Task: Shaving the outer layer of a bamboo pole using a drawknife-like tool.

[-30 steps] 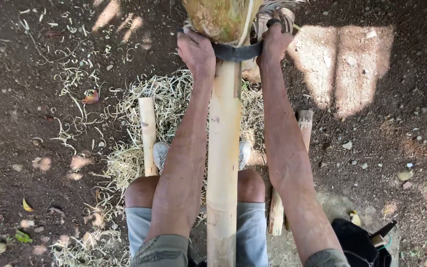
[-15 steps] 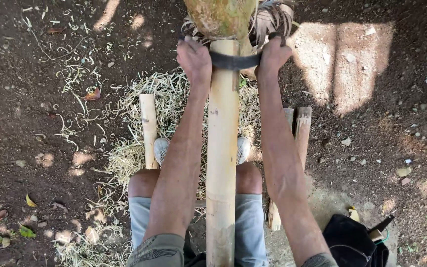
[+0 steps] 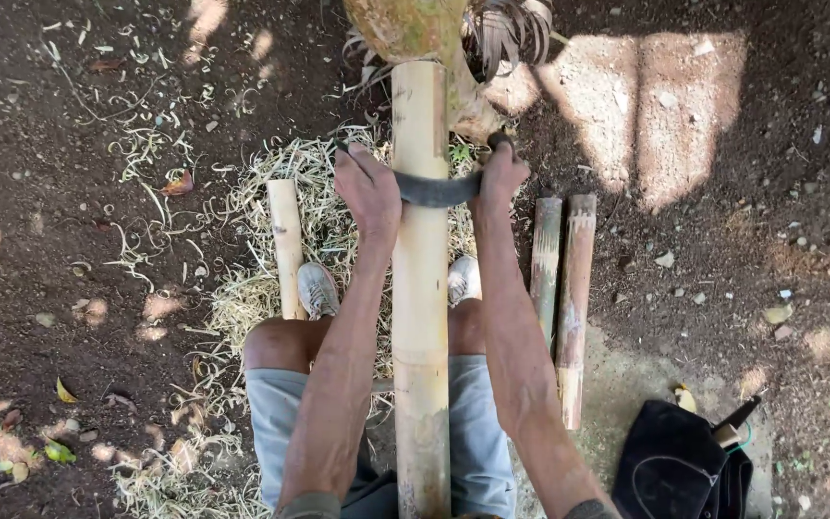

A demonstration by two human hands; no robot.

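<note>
A long pale bamboo pole runs from my lap up to a tree trunk base at the top of the head view. A dark curved drawknife blade lies across the pole. My left hand grips its left handle and my right hand grips its right handle. Both arms stretch forward on either side of the pole. My knees and grey shoes show beneath it.
A heap of pale bamboo shavings covers the dirt under my feet. One short bamboo piece lies at the left, two more bamboo pieces at the right. A dark bag with a tool handle sits at bottom right.
Both hands have pulled the blade down the pole toward my body, away from the tree trunk. The pole itself has stayed in place.
</note>
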